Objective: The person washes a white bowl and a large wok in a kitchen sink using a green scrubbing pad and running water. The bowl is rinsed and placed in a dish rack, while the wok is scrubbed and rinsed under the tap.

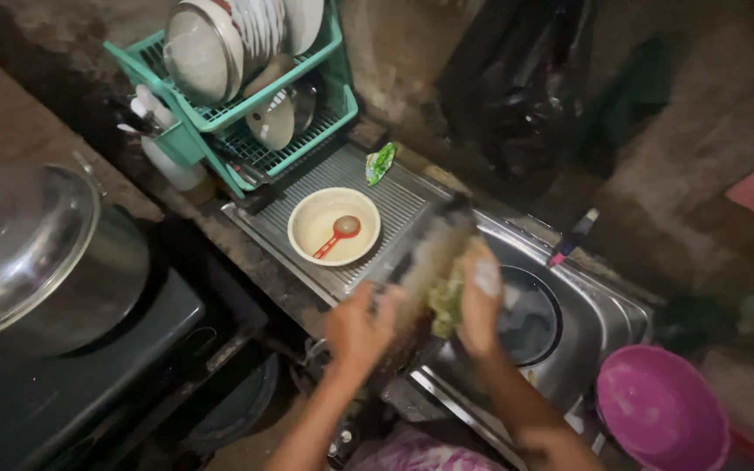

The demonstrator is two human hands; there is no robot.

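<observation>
Your left hand point(358, 324) is closed around the handle end of a long, blurred utensil point(429, 249), probably a knife or flat spatula, which slants up and away from your fingers over the edge of the steel sink point(604, 318). Your right hand point(480, 301) presses a yellow-green scouring sponge point(447, 301) against the blade, fingers curled over it and flecked with suds; how tightly they grip you cannot tell through the blur. This looks like the scrubbing step of washing up, with the utensil soaped and mid-stroke. The next move likely calls for a firm hold on the handle while the sponge runs along the flat, away from any edge, then a rinse over the basin just beyond your right fingers. Past your left fingertips, on the ribbed drainboard, sits a cream bowl point(333, 227) with a red spoon point(337, 235) in it. A pink basin point(661, 410) stands beside your right forearm.
</observation>
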